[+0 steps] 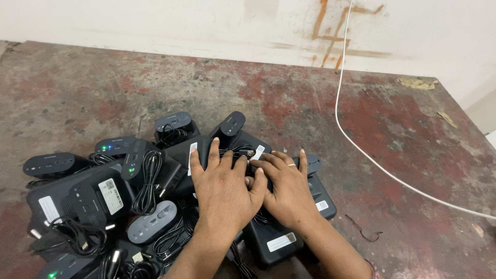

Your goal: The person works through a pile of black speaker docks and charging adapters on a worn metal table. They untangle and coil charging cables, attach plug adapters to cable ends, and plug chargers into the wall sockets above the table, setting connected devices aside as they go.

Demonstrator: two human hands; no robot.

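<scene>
Black plastic, matte and box-shaped, makes up the charging unit (227,150) on which both hands rest; it sits at the top centre of a pile of similar devices on the floor. The left hand (225,188) lies palm down across this unit, fingers extended and slightly spread, fingertips touching a bundle of thin black cable (238,151) coiled on the unit's upper face. The right hand (289,191) lies just beside it, thumb overlapping the left hand's edge, fingers bent forward onto the same cable bundle; a metal ring shows on one finger. Whether either hand actually pinches the cable cannot be told, since the fingertips cover it.

A second black rectangular unit with a white label (274,237) lies under the right wrist. To the left, the pile holds several dark oval camera-like modules (50,164), two of them showing small green lights (107,148), plus a grey oval module (151,222) and further coils of black cable (147,183).

The worn red-and-grey concrete floor (289,98) bears the pile. A white cord (361,150) runs down from the white wall (155,20) and across the floor to the right, well apart from the hands.
</scene>
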